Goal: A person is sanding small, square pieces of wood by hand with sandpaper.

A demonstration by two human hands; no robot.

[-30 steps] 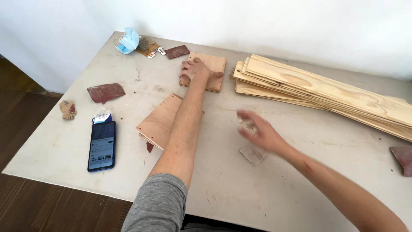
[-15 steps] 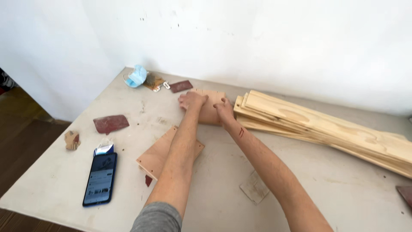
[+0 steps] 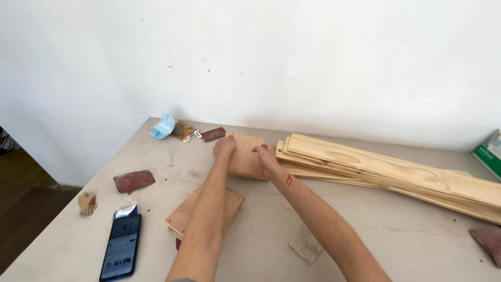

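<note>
A small stack of square wooden boards [image 3: 246, 159] lies at the far middle of the table. My left hand [image 3: 225, 146] grips its left edge and my right hand [image 3: 264, 153] grips its right edge. Both arms reach out over the table. A second stack of square boards [image 3: 183, 215] lies nearer to me, partly hidden under my left forearm. A pile of long pale planks [image 3: 386, 172] lies just right of the gripped stack.
A phone [image 3: 121, 253] lies at the front left, with a red sandpaper sheet [image 3: 134, 180] behind it. A blue face mask [image 3: 163, 126] sits at the far corner. A thin clear piece [image 3: 306, 244] lies by my right forearm. A green box [image 3: 488, 153] stands far right.
My right hand has moved from the near right of the table up to the far stack and closed on its right edge. The view has tilted upward, showing more wall.
</note>
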